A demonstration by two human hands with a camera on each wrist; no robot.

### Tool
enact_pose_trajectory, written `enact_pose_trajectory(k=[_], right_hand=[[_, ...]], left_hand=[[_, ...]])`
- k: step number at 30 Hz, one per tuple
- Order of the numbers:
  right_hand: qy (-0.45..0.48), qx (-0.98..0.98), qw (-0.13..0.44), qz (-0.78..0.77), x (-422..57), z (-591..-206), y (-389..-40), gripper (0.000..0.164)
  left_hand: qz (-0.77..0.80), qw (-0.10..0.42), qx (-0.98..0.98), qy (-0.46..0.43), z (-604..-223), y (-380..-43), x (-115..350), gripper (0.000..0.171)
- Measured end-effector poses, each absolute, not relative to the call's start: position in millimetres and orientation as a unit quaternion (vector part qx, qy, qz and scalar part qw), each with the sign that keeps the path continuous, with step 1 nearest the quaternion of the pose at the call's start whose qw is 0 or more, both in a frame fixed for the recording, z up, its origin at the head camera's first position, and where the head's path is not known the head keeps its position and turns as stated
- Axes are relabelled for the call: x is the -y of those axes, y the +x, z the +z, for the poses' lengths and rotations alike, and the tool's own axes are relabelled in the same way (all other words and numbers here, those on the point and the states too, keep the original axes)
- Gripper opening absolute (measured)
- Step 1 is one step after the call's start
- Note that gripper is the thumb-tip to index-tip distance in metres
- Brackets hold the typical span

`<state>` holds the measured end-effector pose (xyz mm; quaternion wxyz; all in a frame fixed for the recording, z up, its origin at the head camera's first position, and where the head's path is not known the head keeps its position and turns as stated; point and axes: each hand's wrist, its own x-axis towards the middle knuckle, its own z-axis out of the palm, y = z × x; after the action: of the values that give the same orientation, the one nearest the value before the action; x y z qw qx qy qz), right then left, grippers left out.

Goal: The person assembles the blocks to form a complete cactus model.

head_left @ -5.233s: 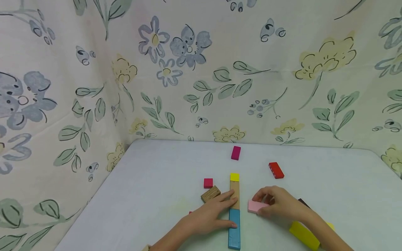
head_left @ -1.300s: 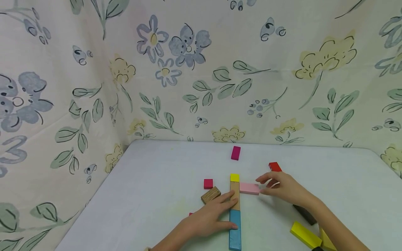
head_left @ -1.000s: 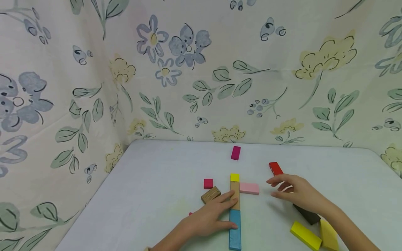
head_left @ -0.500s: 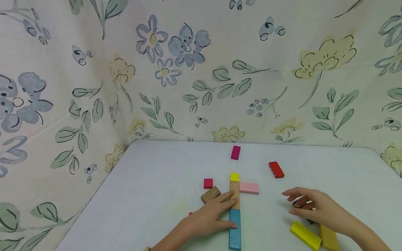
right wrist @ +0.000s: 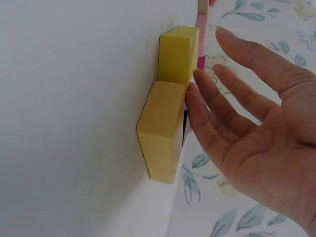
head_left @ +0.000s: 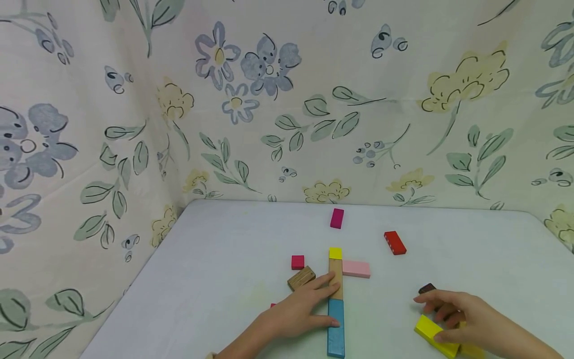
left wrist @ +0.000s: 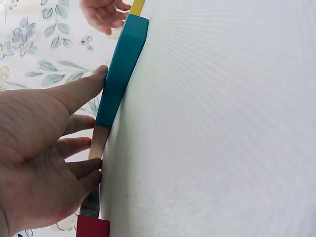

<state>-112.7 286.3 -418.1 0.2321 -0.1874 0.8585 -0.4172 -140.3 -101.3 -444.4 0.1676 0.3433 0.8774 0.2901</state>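
A column of wooden blocks lies on the table: a blue block (head_left: pixel 336 341) nearest, a tan block (head_left: pixel 337 264) beyond it, and a small yellow square (head_left: pixel 335 253) at the far end. My left hand (head_left: pixel 296 311) rests across it, thumb on the blue block, fingertips on the tan one. A pink block (head_left: pixel 356 269) lies crosswise against the column's right side. Over at the right, my right hand (head_left: pixel 471 316) hovers loosely over a bright yellow block (head_left: pixel 426 326), thumb and fingers apart. In the right wrist view, a pale yellow block (right wrist: pixel 160 118) sits beside that one.
A dark brown block (head_left: pixel 427 288), partly hidden, lies beyond my right hand. Farther back are a red block (head_left: pixel 395 243) and a magenta block (head_left: pixel 337 218). Left of the column lie a crimson square (head_left: pixel 298 262) and a wood-grain block (head_left: pixel 301 278). A floral cloth (head_left: pixel 287 99) hangs behind.
My right hand carried the pink block up against the column, let it go, then moved right and nearer to the bright yellow block. The left hand has stayed on the column.
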Motion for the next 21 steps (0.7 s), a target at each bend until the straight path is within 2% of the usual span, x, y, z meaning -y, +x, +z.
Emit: enact_pose_trajectory(k=[7, 15, 21], right_hand=[[-0.200, -0.853, 0.242, -0.418, -287, -424, -109, 0.054], [-0.118, -0.828, 0.289, -0.466, -280, -420, -100, 0.064], [-0.144, -0.840, 0.287, -0.437, -284, -423, -98, 0.062]], left_hand=[[0.287, 0.174, -0.884, 0.325, -425, -132, 98, 0.074], [0.283, 0.180, -0.883, 0.328, -422, -132, 98, 0.073], [0.280, 0.183, -0.888, 0.316, -419, -129, 97, 0.075]])
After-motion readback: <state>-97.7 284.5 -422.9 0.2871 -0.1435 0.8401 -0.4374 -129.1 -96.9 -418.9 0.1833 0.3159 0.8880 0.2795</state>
